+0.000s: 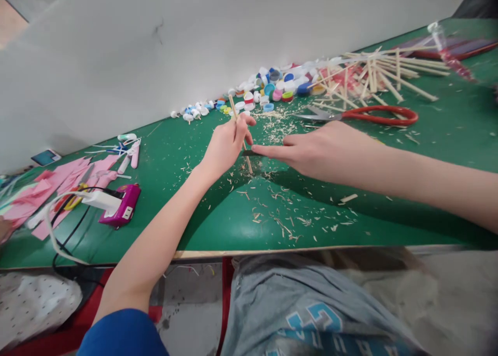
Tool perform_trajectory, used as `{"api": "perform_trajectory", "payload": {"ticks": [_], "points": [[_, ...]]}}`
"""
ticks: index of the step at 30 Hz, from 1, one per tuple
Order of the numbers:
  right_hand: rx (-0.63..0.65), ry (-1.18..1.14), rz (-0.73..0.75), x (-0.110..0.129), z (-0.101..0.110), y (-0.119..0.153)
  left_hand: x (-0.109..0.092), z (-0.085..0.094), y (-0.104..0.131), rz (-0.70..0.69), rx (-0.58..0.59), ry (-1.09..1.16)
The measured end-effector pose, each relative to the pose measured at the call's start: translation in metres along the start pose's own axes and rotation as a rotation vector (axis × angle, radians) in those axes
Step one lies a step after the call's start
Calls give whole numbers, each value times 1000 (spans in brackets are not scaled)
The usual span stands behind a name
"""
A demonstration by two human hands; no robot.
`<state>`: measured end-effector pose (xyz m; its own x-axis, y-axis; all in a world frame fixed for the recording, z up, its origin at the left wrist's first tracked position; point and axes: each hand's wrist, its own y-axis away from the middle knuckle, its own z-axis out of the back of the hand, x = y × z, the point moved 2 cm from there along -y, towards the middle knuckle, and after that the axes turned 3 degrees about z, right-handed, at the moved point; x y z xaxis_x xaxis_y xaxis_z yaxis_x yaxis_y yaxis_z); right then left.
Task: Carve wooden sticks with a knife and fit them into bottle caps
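My left hand (225,143) is closed around a thin wooden stick (249,165), which stands tilted with its lower end at the green tabletop. The stick's upper part sticks out above my fingers. From the right, my right hand (322,148) grips a small knife whose dark blade (253,153) lies across the stick just below my left fingers. My right index finger is stretched along the blade; the handle is hidden in my palm. Pale wood shavings (286,226) are scattered beneath and around both hands.
Red-handled scissors (379,115) lie behind my right hand. Beyond are many bottle caps (268,90) and a pile of wooden sticks (404,76). At left sit a magenta power adapter (123,205) with cables, pink paper (64,182) and glue guns (135,153). Another person's hand (4,229) shows at the left edge.
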<state>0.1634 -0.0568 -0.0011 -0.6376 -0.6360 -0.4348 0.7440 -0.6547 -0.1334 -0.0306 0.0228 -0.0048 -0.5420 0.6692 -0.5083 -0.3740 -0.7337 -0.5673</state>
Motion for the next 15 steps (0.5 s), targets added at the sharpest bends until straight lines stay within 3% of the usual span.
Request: {"api": "perform_trajectory", "payload": {"ticks": [4, 8, 15], "points": [[45, -43, 76, 0, -4, 0, 0, -1, 0, 35, -26, 32], [-11, -9, 37, -3, -5, -2, 4, -1, 0, 106, -48, 71], [-2, -62, 40, -5, -3, 4, 11, -1, 1, 168, -71, 107]]}}
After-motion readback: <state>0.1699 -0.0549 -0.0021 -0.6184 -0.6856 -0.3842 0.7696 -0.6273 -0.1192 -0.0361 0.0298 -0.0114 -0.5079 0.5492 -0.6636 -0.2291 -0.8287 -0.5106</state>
